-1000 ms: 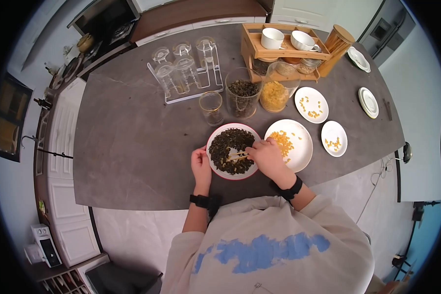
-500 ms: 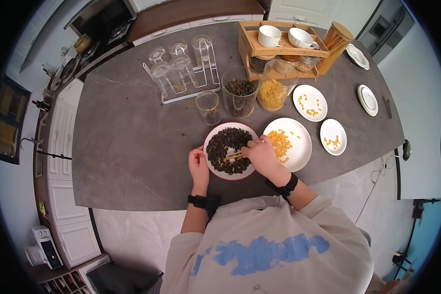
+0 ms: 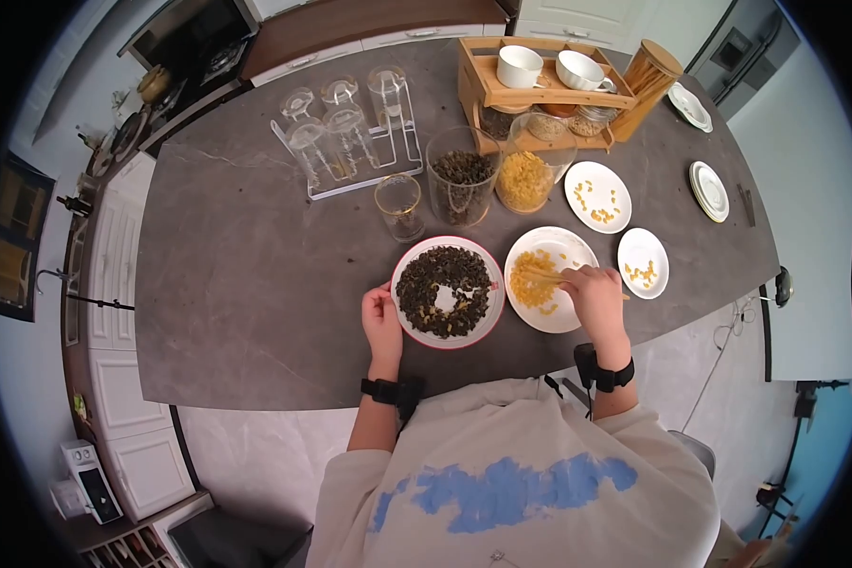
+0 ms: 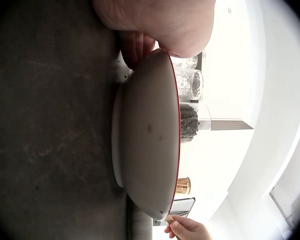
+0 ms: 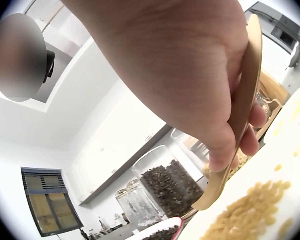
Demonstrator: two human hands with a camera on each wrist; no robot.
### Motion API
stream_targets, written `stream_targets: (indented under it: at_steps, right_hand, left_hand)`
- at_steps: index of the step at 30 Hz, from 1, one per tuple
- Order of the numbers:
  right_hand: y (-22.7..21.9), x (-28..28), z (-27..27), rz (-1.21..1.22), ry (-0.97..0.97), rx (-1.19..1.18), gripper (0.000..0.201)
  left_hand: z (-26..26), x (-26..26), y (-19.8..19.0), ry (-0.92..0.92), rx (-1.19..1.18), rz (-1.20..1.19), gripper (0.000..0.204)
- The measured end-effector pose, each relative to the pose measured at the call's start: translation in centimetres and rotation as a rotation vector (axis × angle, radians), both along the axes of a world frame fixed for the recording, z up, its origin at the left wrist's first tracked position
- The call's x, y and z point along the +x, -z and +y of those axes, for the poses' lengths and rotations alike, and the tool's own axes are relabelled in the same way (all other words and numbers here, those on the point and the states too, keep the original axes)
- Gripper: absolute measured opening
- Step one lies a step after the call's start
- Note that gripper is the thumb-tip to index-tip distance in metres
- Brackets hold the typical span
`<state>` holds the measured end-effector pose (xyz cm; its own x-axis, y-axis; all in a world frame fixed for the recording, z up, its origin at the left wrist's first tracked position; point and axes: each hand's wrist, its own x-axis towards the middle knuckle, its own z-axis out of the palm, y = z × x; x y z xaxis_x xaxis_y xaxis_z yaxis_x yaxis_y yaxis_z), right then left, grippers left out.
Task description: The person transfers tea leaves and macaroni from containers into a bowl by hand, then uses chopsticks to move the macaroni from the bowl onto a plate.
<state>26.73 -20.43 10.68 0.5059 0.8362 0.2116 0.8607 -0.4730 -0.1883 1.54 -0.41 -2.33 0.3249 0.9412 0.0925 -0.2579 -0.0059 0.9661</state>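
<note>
My left hand (image 3: pixel 382 317) grips the left rim of a white, red-edged bowl (image 4: pixel 147 125). Dark dried leaf-like pieces (image 3: pixel 426 275) fill the bowl, mixed with a few yellow bits around a bare white patch. My right hand (image 3: pixel 593 293) is over the white plate (image 3: pixel 563 320) to the bowl's right, pinching wooden tongs (image 5: pixel 249 85) between thumb and fingers. The tongs' tips reach into the pile of small yellow pieces (image 3: pixel 532 292) on that plate; in the right wrist view they come close above the pile.
Behind the bowl stand an empty glass (image 3: pixel 399 210), a jar of dark leaves (image 3: pixel 462 180) and a jar of yellow pieces (image 3: pixel 525 182). Two smaller plates (image 3: pixel 582 210) with yellow bits lie right. A glass rack (image 3: pixel 362 180) and wooden shelf (image 3: pixel 488 90) with cups stand farther back.
My right hand has moved with the tongs from inside the bowl rightward to the yellow pile on the plate. My left hand keeps its grip on the bowl's rim.
</note>
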Motion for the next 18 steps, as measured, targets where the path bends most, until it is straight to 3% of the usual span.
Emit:
stream_targets:
  at_steps: [2, 8, 11, 18]
  right_hand:
    - [0.1, 0.2, -0.5, -0.001, 0.027, 0.013, 0.017]
    - [0.2, -2.7, 2.2, 0.043, -0.176, -0.018, 0.024]
    - [0.9, -4.3, 4.1, -0.003, -0.33, 0.038, 0.017]
    - [2.4, -5.1, 5.2, -0.074, -0.371, -0.014, 0.008]
  left_hand:
    - [0.0, -0.1, 0.0, -0.002, -0.008, 0.015, 0.005]
    - [0.1, -0.2, 0.0, 0.005, -0.019, 0.016, 0.005]
    - [0.1, -0.1, 0.0, 0.009, -0.016, 0.017, 0.005]
    - [0.0, -0.2, -0.1, 0.015, -0.036, 0.011, 0.006]
